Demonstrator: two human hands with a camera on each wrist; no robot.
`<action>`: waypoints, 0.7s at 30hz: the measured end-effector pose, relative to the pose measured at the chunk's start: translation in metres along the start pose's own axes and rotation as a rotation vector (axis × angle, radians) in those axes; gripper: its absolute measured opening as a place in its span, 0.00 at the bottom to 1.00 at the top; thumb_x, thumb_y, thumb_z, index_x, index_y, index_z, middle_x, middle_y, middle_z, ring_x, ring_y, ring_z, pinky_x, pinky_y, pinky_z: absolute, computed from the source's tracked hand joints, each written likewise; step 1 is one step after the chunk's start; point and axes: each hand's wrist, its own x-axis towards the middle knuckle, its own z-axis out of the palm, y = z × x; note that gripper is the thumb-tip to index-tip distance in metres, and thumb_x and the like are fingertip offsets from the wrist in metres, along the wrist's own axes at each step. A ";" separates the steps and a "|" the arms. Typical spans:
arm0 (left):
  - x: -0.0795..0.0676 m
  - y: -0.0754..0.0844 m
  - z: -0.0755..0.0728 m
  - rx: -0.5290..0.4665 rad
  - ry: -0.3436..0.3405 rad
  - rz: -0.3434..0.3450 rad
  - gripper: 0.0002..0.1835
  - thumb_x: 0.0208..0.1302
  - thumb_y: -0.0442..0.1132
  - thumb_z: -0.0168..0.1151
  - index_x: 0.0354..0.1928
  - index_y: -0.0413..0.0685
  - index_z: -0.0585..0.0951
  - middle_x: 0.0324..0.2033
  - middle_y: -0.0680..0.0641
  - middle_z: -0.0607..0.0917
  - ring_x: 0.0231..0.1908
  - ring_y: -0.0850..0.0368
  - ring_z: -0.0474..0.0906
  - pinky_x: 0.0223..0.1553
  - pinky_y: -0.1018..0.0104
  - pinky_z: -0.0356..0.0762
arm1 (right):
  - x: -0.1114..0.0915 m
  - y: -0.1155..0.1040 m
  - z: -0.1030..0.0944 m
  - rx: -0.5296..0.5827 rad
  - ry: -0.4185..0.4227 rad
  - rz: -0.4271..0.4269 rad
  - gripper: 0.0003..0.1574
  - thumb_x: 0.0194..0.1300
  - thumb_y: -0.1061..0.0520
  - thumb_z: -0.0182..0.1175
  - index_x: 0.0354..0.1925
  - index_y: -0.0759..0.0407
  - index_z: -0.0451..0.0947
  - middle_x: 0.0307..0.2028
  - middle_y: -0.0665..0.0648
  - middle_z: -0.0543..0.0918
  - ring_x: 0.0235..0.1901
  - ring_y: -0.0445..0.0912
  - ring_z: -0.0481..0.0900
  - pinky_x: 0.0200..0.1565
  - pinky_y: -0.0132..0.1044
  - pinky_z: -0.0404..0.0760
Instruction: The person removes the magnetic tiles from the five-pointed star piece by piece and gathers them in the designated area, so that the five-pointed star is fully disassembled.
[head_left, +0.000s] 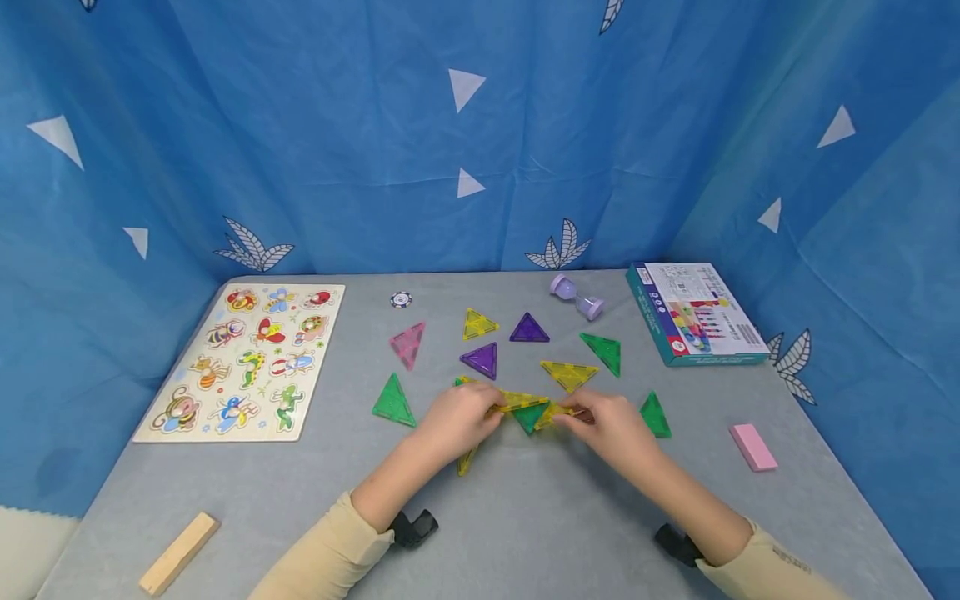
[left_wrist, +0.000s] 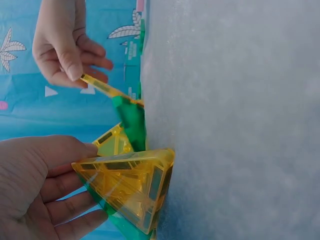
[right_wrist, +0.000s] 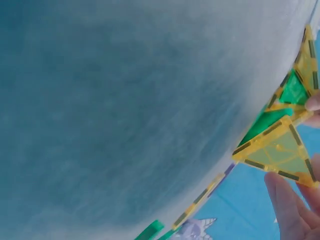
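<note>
Near the table's middle my left hand (head_left: pixel 459 419) grips a joined group of yellow and green triangular magnetic tiles, its thumb at a yellow tile's edge. One yellow tile (left_wrist: pixel 127 187) of this group stands tilted nearest the left wrist camera, a green tile behind it. My right hand (head_left: pixel 611 425) pinches another yellow triangular magnetic tile (right_wrist: pixel 277 152) by its outer edge, between thumb and fingers. That tile slants up from the table beside a green triangular tile (head_left: pixel 528 417), which lies between the two hands and meets the group.
Loose triangular tiles lie around the hands: green (head_left: pixel 393 402), pink (head_left: pixel 408 344), purple (head_left: pixel 529 328) and yellow (head_left: pixel 570 375). An insect puzzle board (head_left: pixel 251 367) lies left, a wooden block (head_left: pixel 180 553) front left. To the right are a box (head_left: pixel 701 312), an hourglass (head_left: pixel 577 297) and a pink block (head_left: pixel 753 447).
</note>
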 end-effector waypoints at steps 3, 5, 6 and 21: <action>0.000 0.000 0.000 -0.009 0.000 -0.001 0.06 0.59 0.38 0.64 0.38 0.49 0.84 0.36 0.52 0.85 0.39 0.57 0.81 0.41 0.64 0.78 | -0.004 0.007 -0.003 0.054 0.006 -0.004 0.06 0.55 0.54 0.67 0.33 0.52 0.83 0.27 0.46 0.83 0.25 0.35 0.78 0.26 0.28 0.76; 0.000 0.000 0.000 -0.012 0.000 -0.002 0.06 0.59 0.38 0.64 0.38 0.49 0.84 0.37 0.52 0.85 0.39 0.57 0.81 0.41 0.64 0.78 | -0.006 0.012 -0.004 0.093 0.020 -0.002 0.04 0.55 0.55 0.68 0.32 0.50 0.83 0.27 0.45 0.83 0.24 0.34 0.77 0.25 0.28 0.76; 0.000 -0.001 0.001 -0.015 0.000 -0.002 0.06 0.59 0.38 0.64 0.38 0.49 0.84 0.37 0.52 0.85 0.39 0.58 0.81 0.41 0.64 0.78 | -0.008 0.015 -0.004 0.116 0.026 0.002 0.03 0.55 0.56 0.68 0.31 0.50 0.83 0.27 0.45 0.83 0.24 0.34 0.77 0.25 0.29 0.76; 0.000 -0.001 0.000 -0.033 -0.004 -0.026 0.08 0.58 0.38 0.65 0.39 0.49 0.84 0.39 0.51 0.85 0.41 0.56 0.81 0.41 0.64 0.78 | -0.041 0.035 -0.027 0.037 0.031 0.116 0.04 0.53 0.58 0.69 0.29 0.50 0.83 0.27 0.43 0.82 0.24 0.35 0.76 0.27 0.27 0.77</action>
